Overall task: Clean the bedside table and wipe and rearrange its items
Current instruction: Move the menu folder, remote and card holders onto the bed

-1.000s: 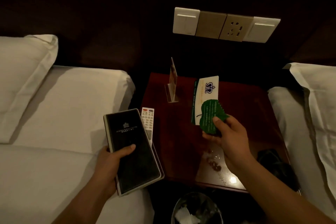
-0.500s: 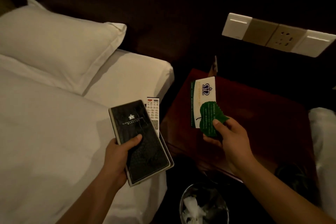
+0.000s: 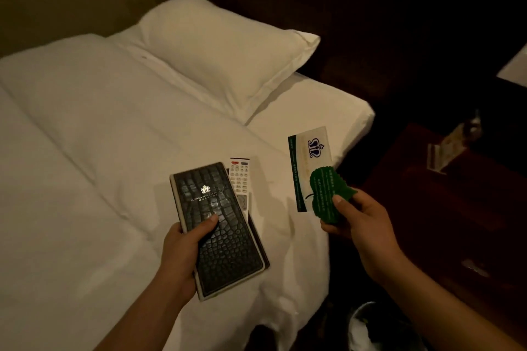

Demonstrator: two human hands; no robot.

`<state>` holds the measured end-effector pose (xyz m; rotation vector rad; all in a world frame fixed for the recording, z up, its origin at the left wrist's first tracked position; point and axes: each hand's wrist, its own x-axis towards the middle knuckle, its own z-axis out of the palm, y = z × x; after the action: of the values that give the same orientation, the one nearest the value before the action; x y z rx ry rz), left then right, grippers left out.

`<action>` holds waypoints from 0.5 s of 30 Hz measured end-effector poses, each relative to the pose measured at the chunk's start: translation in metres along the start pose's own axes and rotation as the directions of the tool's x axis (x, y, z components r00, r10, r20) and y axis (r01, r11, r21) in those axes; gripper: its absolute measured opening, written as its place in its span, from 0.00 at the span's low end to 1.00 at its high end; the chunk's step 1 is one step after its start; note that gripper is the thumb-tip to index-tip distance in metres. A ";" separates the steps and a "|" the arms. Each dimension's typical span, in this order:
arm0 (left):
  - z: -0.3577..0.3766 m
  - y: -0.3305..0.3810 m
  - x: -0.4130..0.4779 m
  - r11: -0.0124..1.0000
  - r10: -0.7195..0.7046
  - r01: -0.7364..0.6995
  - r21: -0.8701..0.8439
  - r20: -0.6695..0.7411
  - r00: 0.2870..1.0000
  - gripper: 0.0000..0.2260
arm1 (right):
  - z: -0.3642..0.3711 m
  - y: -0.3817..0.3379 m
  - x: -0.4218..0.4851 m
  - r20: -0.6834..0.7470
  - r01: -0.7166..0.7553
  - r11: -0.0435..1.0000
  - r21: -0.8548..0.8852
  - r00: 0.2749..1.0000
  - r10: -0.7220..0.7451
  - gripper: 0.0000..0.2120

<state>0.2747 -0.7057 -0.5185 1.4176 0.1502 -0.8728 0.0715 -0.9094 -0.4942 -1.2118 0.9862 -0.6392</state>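
Note:
My left hand grips a black textured folder with a white remote control tucked beneath it, both held over the white bed. My right hand holds a white and green card together with a green leaf-shaped card, just above the bed's corner. The dark red bedside table lies at the right, with a clear acrylic sign holder standing on it.
A white pillow rests at the head of the bed. A waste bin with crumpled paper stands on the floor below my right forearm. Dark headboard panelling fills the upper right.
My view has swung left from the table to the bed. Both hands have carried their items leftward, off the table and over the bed.

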 end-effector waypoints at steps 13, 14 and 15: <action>-0.197 0.041 -0.005 0.993 0.021 -0.049 -0.111 -0.240 0.971 0.28 | 0.205 0.011 -0.019 0.322 -0.016 0.985 -0.172 0.944 0.072 0.08; -0.211 0.043 -0.006 0.991 0.023 -0.057 -0.122 -0.259 0.966 0.28 | 0.220 0.012 -0.022 0.349 -0.011 0.982 -0.189 0.934 0.078 0.08; -0.223 0.045 -0.007 0.990 0.029 -0.067 -0.128 -0.276 0.961 0.27 | 0.234 0.012 -0.024 0.374 -0.004 0.979 -0.204 0.924 0.082 0.08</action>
<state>0.3859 -0.5067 -0.5233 1.4024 0.3766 -0.6111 0.2661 -0.7769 -0.4894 -1.4233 0.7554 -0.2546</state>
